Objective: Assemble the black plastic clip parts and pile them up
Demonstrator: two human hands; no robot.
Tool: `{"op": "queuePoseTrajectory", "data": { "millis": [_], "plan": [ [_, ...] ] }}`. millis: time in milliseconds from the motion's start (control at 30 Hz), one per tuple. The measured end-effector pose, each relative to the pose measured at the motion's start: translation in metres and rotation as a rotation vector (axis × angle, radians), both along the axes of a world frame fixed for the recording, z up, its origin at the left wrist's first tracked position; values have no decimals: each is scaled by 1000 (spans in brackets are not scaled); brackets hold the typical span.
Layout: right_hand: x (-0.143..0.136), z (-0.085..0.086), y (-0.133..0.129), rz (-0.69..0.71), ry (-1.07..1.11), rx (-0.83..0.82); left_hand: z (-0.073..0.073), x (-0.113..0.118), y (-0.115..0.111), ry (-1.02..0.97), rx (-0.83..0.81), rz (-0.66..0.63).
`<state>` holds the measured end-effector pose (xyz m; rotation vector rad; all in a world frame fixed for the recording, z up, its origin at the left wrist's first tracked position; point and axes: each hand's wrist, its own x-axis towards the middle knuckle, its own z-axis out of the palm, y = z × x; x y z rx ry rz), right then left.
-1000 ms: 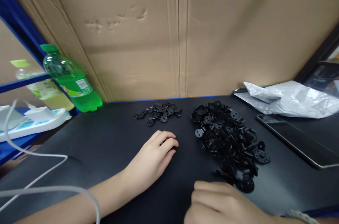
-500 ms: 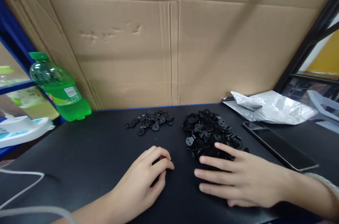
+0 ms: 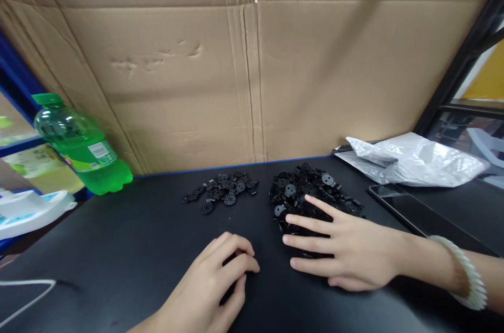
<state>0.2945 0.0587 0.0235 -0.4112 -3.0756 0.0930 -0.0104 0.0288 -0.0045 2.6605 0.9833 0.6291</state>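
Note:
A large heap of small black round parts (image 3: 305, 183) lies on the black table (image 3: 149, 249), right of the middle. My right hand (image 3: 346, 249) is over the near side of this heap, palm down, with its fingers spread. A smaller group of black parts (image 3: 224, 186) sits farther left, spread in a loose patch. My left hand (image 3: 220, 275) rests on the table in front of that patch, its fingers curled and thumb close to the index finger; whether anything is between them is hidden.
At the back right are a silvery plastic bag (image 3: 421, 159) and a dark phone (image 3: 425, 217). A green bottle (image 3: 88, 149) leans at the left, near a white power strip (image 3: 35, 212) and a white cable (image 3: 31, 283). Cardboard (image 3: 177, 86) walls the back.
My right hand has moved a little up and left, farther over the large heap, and its bracelet now shows. The view has shifted slightly. My left hand keeps nearly the same pose.

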Motion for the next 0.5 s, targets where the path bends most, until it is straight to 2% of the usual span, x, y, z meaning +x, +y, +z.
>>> {"op": "queuePoseTrajectory", "data": {
  "millis": [300, 433, 500],
  "plan": [
    [1, -4, 25, -8, 13, 5, 6, 2, 0, -25, 4, 3],
    [1, 0, 22, 21, -9, 24, 5, 1, 2, -61, -4, -21],
    [5, 1, 15, -4, 66, 50, 3, -1, 3, -82, 1, -27]
  ]
}}
